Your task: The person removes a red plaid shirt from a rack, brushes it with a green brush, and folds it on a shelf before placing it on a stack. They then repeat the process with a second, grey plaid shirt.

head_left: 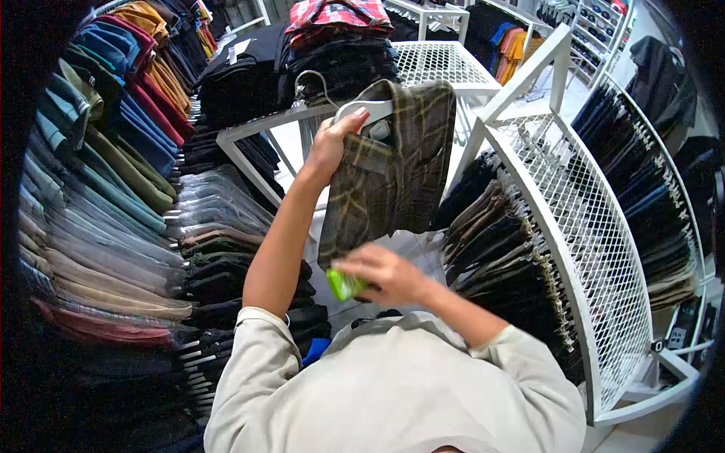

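Up in front of me, my left hand (337, 143) is closed on the shoulder of a white hanger (370, 108), its metal hook sticking up to the left. From the hanger hangs a dark brown-green plaid garment (400, 170). Lower down, my right hand (387, 273) grips a bright green object (343, 285), blurred by motion, close to the garment's bottom edge. The kind of green object cannot be made out.
Dense rows of hanging clothes (113, 249) line the left side. A white mesh-topped rack (581, 204) with trousers under it stands on the right. Ahead, a white-framed table (257, 124) bears stacks of folded dark clothes (245, 75) and red plaid clothes (340, 15).
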Demonstrator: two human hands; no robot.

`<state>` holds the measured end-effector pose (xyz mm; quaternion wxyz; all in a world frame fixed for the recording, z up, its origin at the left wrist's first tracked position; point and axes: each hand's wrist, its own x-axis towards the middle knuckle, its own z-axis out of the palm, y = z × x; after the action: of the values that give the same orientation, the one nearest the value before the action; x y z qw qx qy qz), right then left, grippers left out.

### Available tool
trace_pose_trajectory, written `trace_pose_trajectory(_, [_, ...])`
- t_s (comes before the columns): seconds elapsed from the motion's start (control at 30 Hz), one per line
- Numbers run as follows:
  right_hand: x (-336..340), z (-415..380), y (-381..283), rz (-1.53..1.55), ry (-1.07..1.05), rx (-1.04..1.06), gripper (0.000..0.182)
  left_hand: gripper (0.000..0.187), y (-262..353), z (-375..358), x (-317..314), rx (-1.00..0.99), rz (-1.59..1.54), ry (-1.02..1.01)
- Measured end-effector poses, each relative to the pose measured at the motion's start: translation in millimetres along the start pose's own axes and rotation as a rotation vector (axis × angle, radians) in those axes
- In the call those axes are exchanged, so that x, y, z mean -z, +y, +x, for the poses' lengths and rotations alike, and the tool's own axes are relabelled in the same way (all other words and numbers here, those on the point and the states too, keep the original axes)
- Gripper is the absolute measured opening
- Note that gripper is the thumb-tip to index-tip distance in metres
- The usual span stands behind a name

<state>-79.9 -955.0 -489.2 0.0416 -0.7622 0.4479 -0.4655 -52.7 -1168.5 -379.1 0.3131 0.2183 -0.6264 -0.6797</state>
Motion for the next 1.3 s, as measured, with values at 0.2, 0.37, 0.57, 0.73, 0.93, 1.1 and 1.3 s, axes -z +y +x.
trace_pose_trajectory(0.2, [55.9,53.0,38.2,-0.271,0.640,-0.134,0.059,0.044,-11.5,-3.1,7.5,0.056,-0.013,-0.002])
trace_pose_trajectory(0.37, [-15.1,25.1,83.7,-0.137,0.500,-0.190,0.065,0.045,-2.7,4.3,1.3,0.042,-0.038,-0.023])
trace_pose_trajectory(0.57, [-9.9,-25.9,61.7,0.018,0.310,-0.317,0.065,0.051,19.5,-6.0,13.8,0.035,0.014,0.044])
trace_pose_trajectory(0.73, [49.3,73.0,54.5,-0.158,0.689,-0.176,0.067,0.047,-13.7,9.0,7.2,-0.075,0.171,0.024])
trace_pose_trajectory(0.93, [-23.6,5.1,17.8,-0.154,0.084,0.069,0.067,0.048,5.5,1.4,12.0,-0.061,0.056,0.053])
trace_pose_trajectory(1.1, [27.4,48.3,38.6,-0.259,0.604,-0.014,0.055,0.052,5.8,-10.2,12.7,0.033,-0.006,0.041])
trace_pose_trajectory(1.3, [-35.5,38.2,67.3,-0.016,0.509,-0.237,0.060,0.053,17.3,-12.5,3.0,-0.091,0.115,0.058])
